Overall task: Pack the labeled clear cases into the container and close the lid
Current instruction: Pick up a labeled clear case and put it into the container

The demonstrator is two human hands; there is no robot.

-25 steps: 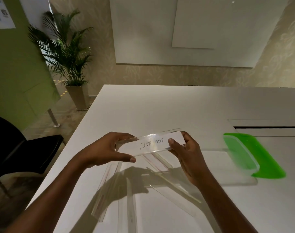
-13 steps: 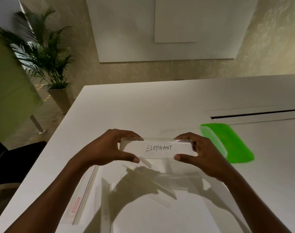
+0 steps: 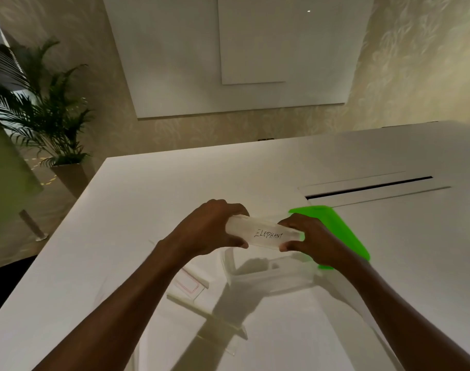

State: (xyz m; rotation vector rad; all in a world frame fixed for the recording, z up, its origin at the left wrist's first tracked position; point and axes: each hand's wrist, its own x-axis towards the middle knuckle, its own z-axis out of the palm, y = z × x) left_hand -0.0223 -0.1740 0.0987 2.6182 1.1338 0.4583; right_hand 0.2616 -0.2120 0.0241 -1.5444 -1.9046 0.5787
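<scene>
I hold a clear case (image 3: 263, 234) with a white label reading ELEPHANT above the white table (image 3: 148, 199). My left hand (image 3: 209, 228) grips its left end and my right hand (image 3: 312, 242) pinches its right end. Right under the case stands an open clear container (image 3: 271, 274), hard to make out against the table. Its bright green lid (image 3: 338, 228) lies flat on the table behind my right hand. Other clear cases (image 3: 191, 287) lie scattered on the table between my forearms, one with a red-edged label.
A long dark slot (image 3: 367, 187) is cut into the table top beyond the lid. A potted palm (image 3: 41, 113) stands on the floor past the table's left edge, beside a green panel (image 3: 3, 167). White boards hang on the back wall.
Both hands have carried the ELEPHANT case to the right and away from me, over the clear container. The view has shifted, so the lid and the loose cases sit differently in frame.
</scene>
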